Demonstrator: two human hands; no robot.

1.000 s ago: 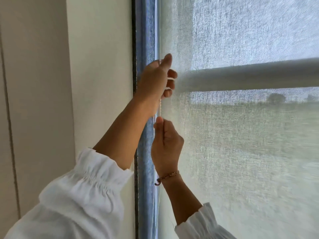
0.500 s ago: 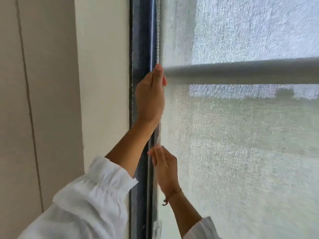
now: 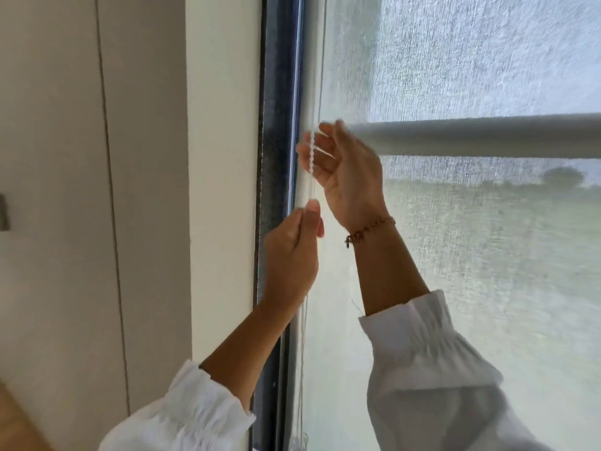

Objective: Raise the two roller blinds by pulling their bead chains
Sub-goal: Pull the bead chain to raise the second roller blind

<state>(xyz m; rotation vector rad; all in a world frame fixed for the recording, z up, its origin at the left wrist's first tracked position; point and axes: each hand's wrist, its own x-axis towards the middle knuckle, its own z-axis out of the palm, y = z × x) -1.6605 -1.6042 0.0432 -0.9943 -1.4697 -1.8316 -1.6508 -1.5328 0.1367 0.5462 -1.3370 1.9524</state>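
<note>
Your left hand (image 3: 292, 255) pinches the bead chain (image 3: 311, 154) low beside the dark window frame (image 3: 276, 125). Your right hand (image 3: 348, 170) sits higher with fingers (image 3: 320, 141) spread apart around the chain, against the roller blind (image 3: 487, 288) at its left edge.

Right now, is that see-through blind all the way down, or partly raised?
Cannot tell. The sheer blind still covers the glass down to the picture's lower edge, hiding its bottom. The grey bar crossing it may be another blind's bottom rail.

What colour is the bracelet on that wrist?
Reddish-brown beads, on the right wrist; the bracelet shows clearly in the head view.
</note>
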